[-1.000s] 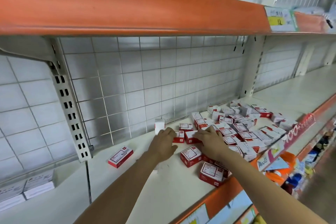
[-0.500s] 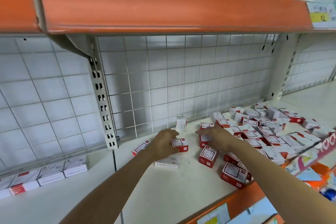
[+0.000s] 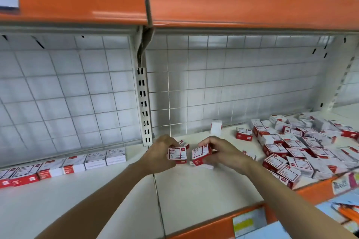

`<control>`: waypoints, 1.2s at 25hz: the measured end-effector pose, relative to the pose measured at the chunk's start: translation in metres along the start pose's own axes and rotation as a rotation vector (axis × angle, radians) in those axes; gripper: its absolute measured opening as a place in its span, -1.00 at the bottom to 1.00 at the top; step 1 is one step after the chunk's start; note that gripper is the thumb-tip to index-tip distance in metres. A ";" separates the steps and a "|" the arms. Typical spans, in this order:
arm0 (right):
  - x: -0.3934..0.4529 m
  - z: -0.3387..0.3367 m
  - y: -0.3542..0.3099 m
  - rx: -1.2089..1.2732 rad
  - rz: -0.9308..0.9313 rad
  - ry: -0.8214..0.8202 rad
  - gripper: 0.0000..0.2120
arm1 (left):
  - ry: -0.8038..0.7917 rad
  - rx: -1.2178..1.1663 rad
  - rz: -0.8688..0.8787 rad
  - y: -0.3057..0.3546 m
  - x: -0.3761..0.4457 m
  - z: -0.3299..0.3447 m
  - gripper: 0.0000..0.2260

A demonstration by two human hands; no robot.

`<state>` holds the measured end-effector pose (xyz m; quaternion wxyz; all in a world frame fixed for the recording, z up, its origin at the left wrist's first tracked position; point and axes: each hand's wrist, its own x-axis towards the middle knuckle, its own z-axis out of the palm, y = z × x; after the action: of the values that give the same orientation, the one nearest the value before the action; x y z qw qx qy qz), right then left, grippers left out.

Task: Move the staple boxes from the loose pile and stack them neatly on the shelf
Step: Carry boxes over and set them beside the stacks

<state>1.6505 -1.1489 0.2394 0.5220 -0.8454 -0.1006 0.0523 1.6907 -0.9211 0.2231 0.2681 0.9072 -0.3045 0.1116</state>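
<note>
1. Head view: the left hand [image 3: 162, 154] is clamped on a staple box [image 3: 177, 153], fingers wrapped around its left side and its printed face turned up toward the camera.
2. The right hand [image 3: 223, 153] is closed on a second staple box [image 3: 201, 152], tilted so that its red edge shows below. Both boxes are held just above the shelf [image 3: 194, 196], near the back, beside the slotted upright [image 3: 143, 106].
3. The two boxes are nearly side by side, a narrow gap between them. I judge that they are being squared up so they can go down together as a pair.
4. Each box is small and flat, with a white label panel framed in red and red sides. The print is too small to read.
5. The loose pile [image 3: 303, 145] sprawls over the right end of the shelf, reaching its front edge, with boxes lying at all angles.
6. A tidy row of boxes [image 3: 64, 167] runs along the back of the shelf's left section, a likely destination.
7. Most of the pile remains, so the task looks to be in its early part.
</note>
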 end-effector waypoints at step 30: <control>0.050 0.209 -0.094 -0.651 -0.440 -0.141 -0.53 | 0.017 0.075 -0.390 -0.098 -0.182 -0.136 -0.61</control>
<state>1.6478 -0.9146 0.2299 0.2175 -0.9192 -0.3261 -0.0376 1.6017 -0.6909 0.2286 0.2530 0.9574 -0.1161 0.0765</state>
